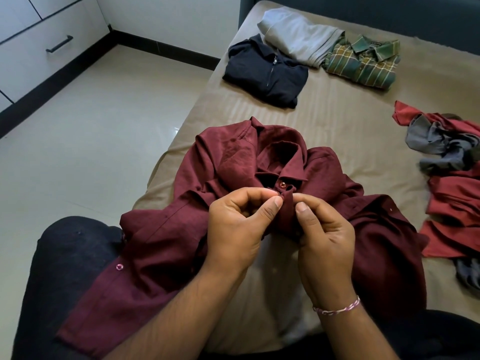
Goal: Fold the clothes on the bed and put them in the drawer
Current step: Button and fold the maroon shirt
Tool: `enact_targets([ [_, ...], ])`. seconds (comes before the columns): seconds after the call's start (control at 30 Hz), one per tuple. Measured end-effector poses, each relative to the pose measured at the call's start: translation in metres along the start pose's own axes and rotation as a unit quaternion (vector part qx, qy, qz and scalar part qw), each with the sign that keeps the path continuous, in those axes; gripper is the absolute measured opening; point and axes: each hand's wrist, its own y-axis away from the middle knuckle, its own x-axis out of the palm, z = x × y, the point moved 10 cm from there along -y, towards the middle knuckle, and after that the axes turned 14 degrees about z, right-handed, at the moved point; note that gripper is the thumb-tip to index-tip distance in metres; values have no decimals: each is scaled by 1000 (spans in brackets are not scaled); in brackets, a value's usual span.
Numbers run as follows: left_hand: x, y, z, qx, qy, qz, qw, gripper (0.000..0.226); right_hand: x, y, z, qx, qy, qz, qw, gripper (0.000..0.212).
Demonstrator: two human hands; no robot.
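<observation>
Three folded garments (309, 55) well beyond hands; left hand (237, 224), right hand (323, 229) pinch maroon shirt (233, 157) placket, buttoning; unfolded pile (452, 172) right; drawer (39, 50) shut.

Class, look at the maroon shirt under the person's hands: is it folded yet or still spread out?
Spread, not folded. The maroon shirt lies open and rumpled on the bed, while both hands pinch its front placket below the collar.

1. A maroon shirt (233, 162) lies unfolded, collar up, near the bed's (337, 105) front left corner.
2. A black shirt (265, 71), grey garment (298, 37) and plaid shirt (363, 63) lie folded near the far edge.
3. Red and grey clothes (449, 157) lie crumpled at the right edge.
</observation>
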Motion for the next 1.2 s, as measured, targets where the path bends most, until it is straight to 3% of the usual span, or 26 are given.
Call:
enact_targets([
  [0.1, 1, 0, 1, -4, 0, 7, 1000, 1, 3, -1, 1, -4, 13, 20, 1000, 12],
  [0.27, 0, -1, 7, -20, 11, 11, 1000, 3, 9, -1, 6, -15, -10, 33, 999, 17],
  [0.6, 0, 6, 25, -78, 29, 6, 997, 8, 13, -1, 21, -79, 215, 56, 972, 19],
  [0.77, -5, 3, 31, -90, 4, -4, 996, 5, 19, 2, 35, -130, 345, 47, 928, 17],
  [1.13, -11, 0, 24, -57, -119, -10, 991, 12, 33, 11, 51, -208, 427, 41, 879, 13],
  [1.2, -9, -1, 25, -57, -111, -3, 992, 11, 28, 8, 49, -186, 391, 27, 901, 11],
])
